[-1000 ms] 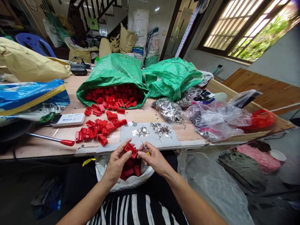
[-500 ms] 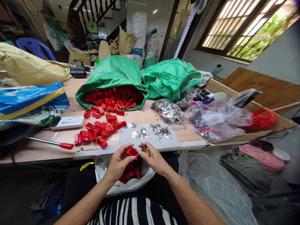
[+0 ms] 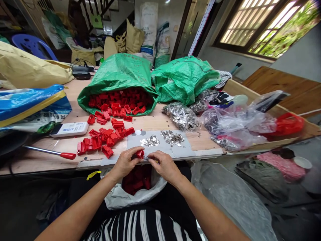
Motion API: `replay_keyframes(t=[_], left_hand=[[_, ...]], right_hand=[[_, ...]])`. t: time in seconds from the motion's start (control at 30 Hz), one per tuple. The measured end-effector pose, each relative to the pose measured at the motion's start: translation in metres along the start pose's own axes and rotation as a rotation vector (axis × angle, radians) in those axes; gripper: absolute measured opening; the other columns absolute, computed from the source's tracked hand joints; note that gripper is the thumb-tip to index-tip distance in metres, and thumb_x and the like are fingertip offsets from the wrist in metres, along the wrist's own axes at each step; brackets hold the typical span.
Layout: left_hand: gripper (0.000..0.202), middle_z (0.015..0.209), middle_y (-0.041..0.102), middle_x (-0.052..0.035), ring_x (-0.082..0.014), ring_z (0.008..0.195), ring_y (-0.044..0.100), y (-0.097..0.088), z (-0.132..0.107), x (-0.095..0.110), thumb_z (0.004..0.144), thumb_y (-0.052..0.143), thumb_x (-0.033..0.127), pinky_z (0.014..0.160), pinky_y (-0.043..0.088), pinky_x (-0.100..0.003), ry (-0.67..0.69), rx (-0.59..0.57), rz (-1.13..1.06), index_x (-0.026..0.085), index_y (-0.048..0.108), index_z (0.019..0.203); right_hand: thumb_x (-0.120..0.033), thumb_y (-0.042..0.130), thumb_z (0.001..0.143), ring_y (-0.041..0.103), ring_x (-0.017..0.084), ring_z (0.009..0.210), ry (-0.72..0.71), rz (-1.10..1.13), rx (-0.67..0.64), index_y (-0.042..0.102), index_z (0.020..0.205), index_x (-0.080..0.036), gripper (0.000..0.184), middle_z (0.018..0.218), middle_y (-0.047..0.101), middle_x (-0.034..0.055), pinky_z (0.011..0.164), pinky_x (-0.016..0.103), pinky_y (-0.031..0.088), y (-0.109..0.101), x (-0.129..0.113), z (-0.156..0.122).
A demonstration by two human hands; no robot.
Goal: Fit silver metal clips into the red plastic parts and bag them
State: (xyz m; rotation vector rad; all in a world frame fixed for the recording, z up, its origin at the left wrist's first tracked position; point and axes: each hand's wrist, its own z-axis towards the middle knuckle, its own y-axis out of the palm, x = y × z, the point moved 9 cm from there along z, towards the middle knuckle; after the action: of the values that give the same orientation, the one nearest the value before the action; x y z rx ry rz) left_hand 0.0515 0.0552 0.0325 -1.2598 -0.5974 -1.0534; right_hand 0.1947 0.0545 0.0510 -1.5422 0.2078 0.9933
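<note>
My left hand (image 3: 126, 162) is closed on a small red plastic part (image 3: 139, 153) at the table's front edge. My right hand (image 3: 163, 165) pinches a thin metal tool (image 3: 147, 158) whose tip touches that part. Both hands hover over a white bag (image 3: 130, 197) of red parts in my lap. Just beyond the hands lies a grey sheet (image 3: 180, 150) with two small heaps of shiny metal pieces (image 3: 150, 141). A loose pile of red parts (image 3: 104, 139) lies to the left.
A green sack (image 3: 117, 75) spilling red parts and a second green sack (image 3: 184, 78) lie at the back. Clear bags of metal pieces (image 3: 180, 115), a white remote (image 3: 69, 129), a red-handled screwdriver (image 3: 50, 152) and a blue sack (image 3: 30, 107) crowd the table (image 3: 157, 122).
Both hands moved forward and up to the table edge with the red part. The tool, held upright before, now lies level against the part.
</note>
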Motion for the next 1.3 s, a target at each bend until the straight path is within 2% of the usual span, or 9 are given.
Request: replay_keyframes(t=[0.37, 0.6, 0.8, 0.93, 1.1, 1.2, 1.3], left_hand=[[0.041, 0.097, 0.075, -0.0025, -0.024, 0.094, 0.067, -0.006, 0.008, 0.004, 0.063, 0.075, 0.015, 0.09, 0.048, -0.035, -0.09, -0.004, -0.205, 0.029, 0.073, 0.102], [0.035, 0.092, 0.075, -0.0022, -0.0219, 0.086, 0.067, -0.004, 0.008, 0.004, 0.065, 0.074, 0.015, 0.084, 0.048, -0.031, -0.071, -0.018, -0.127, 0.028, 0.073, 0.098], [0.032, 0.093, 0.074, -0.0023, -0.0205, 0.084, 0.066, -0.003, 0.006, 0.002, 0.068, 0.071, 0.015, 0.081, 0.048, -0.03, -0.065, 0.004, -0.09, 0.025, 0.072, 0.098], [0.033, 0.095, 0.073, -0.0021, -0.0206, 0.087, 0.064, -0.003, 0.0, 0.002, 0.069, 0.069, 0.016, 0.082, 0.047, -0.031, -0.091, 0.045, -0.125, 0.025, 0.07, 0.1], [0.032, 0.091, 0.07, -0.0015, -0.0189, 0.082, 0.063, -0.007, -0.014, 0.0, 0.069, 0.07, 0.017, 0.08, 0.047, -0.03, -0.148, 0.109, -0.193, 0.023, 0.066, 0.099], [0.028, 0.088, 0.068, -0.0018, -0.019, 0.082, 0.062, -0.011, -0.023, 0.003, 0.067, 0.072, 0.018, 0.081, 0.046, -0.031, -0.152, 0.145, -0.229, 0.022, 0.066, 0.095], [0.027, 0.088, 0.067, -0.0022, -0.0182, 0.083, 0.061, -0.014, -0.03, 0.008, 0.067, 0.074, 0.019, 0.081, 0.046, -0.03, -0.157, 0.174, -0.287, 0.021, 0.066, 0.093]], right_hand=[[-0.013, 0.057, 0.085, 0.06, 0.016, 0.082, -0.016, -0.002, -0.033, 0.068, 0.093, -0.021, 0.016, 0.088, 0.065, 0.004, 0.075, 0.028, 0.045, 0.006, 0.005, 0.003], [-0.012, 0.056, 0.086, 0.061, 0.018, 0.084, 0.004, -0.076, -0.074, 0.067, 0.09, -0.019, 0.015, 0.087, 0.064, 0.0049, 0.077, 0.028, 0.046, 0.01, 0.0, 0.008], [-0.01, 0.052, 0.087, 0.06, 0.018, 0.083, 0.022, -0.206, -0.038, 0.064, 0.093, -0.019, 0.016, 0.092, 0.061, 0.0063, 0.074, 0.028, 0.046, 0.017, -0.01, 0.006], [-0.012, 0.053, 0.088, 0.059, 0.017, 0.086, 0.011, -0.093, -0.021, 0.062, 0.095, -0.02, 0.015, 0.091, 0.061, 0.0043, 0.079, 0.028, 0.045, 0.013, -0.006, 0.003], [-0.016, 0.043, 0.093, 0.055, 0.018, 0.092, -0.071, 0.04, 0.09, 0.054, 0.106, -0.021, 0.018, 0.101, 0.057, 0.0065, 0.083, 0.03, 0.043, -0.004, -0.007, -0.009], [-0.017, 0.04, 0.093, 0.055, 0.017, 0.089, -0.067, 0.068, 0.058, 0.051, 0.106, -0.022, 0.017, 0.098, 0.058, 0.0052, 0.08, 0.03, 0.043, -0.001, -0.008, -0.017], [-0.021, 0.038, 0.095, 0.056, 0.016, 0.074, -0.017, 0.084, -0.017, 0.05, 0.109, -0.023, 0.019, 0.081, 0.058, 0.0, 0.07, 0.027, 0.042, 0.006, -0.008, -0.023]])
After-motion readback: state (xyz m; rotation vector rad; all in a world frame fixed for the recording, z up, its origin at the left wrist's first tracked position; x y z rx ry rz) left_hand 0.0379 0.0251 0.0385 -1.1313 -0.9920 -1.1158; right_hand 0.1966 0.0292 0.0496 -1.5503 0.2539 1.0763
